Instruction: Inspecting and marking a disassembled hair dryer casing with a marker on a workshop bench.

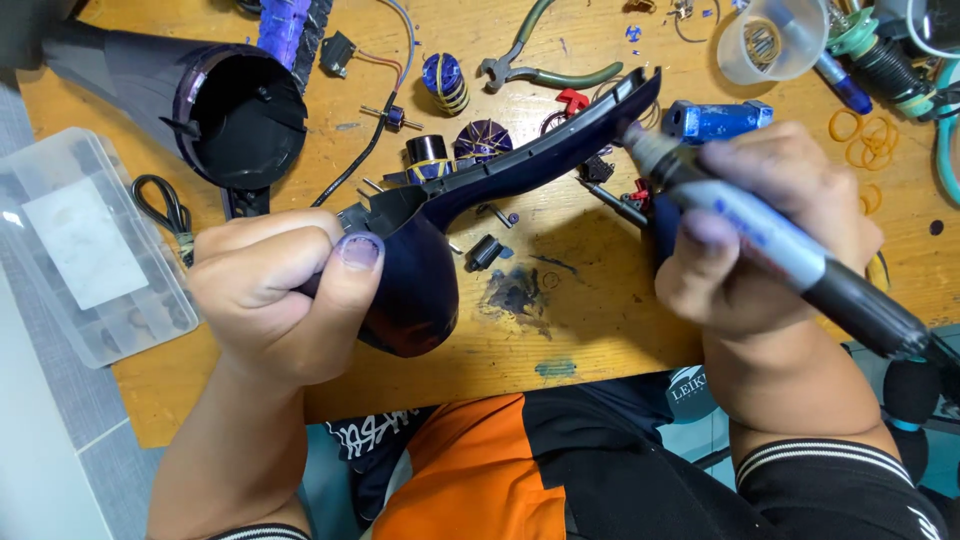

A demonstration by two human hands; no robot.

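My left hand (275, 290) grips the rounded end of a dark purple plastic housing shell (480, 190), a long curved half-casing that reaches up to the right. My right hand (770, 230) holds a pen-shaped rotary tool (790, 250), blue and black, with its grey tip touching the shell's upper edge near the far end. Both hands hover over a scratched wooden table (600, 330).
A dark cone-shaped housing (220, 110) lies at the upper left, beside a clear parts box (80, 250). Small motor parts with coils (445, 85), wires, pliers (540, 65), a blue part (715, 118), a plastic cup (765, 40) and rubber bands (865, 135) litter the table.
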